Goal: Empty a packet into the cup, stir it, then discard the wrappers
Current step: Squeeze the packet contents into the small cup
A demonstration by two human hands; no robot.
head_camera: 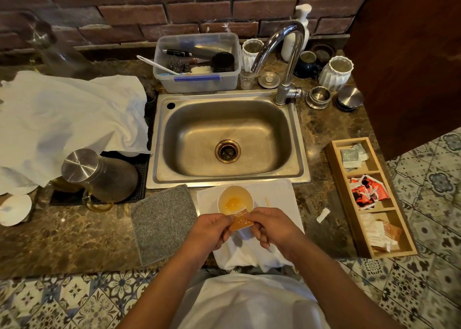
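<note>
A white paper cup (235, 199) stands on a white cloth (279, 194) in front of the sink, with pale yellow liquid in it. Just below its near rim I hold a small orange-brown packet (241, 222) between both hands. My left hand (212, 231) pinches its left end and my right hand (270, 227) pinches its right end. A thin wooden stirrer (267, 201) lies on the cloth to the right of the cup. A small torn white wrapper scrap (323, 215) lies on the counter further right.
A steel sink (225, 139) sits behind the cup. A wooden box (369, 196) of packets stands at the right. A grey mat (163, 222), a glass jug (99, 176) with a steel lid and a white towel (67, 124) are at the left.
</note>
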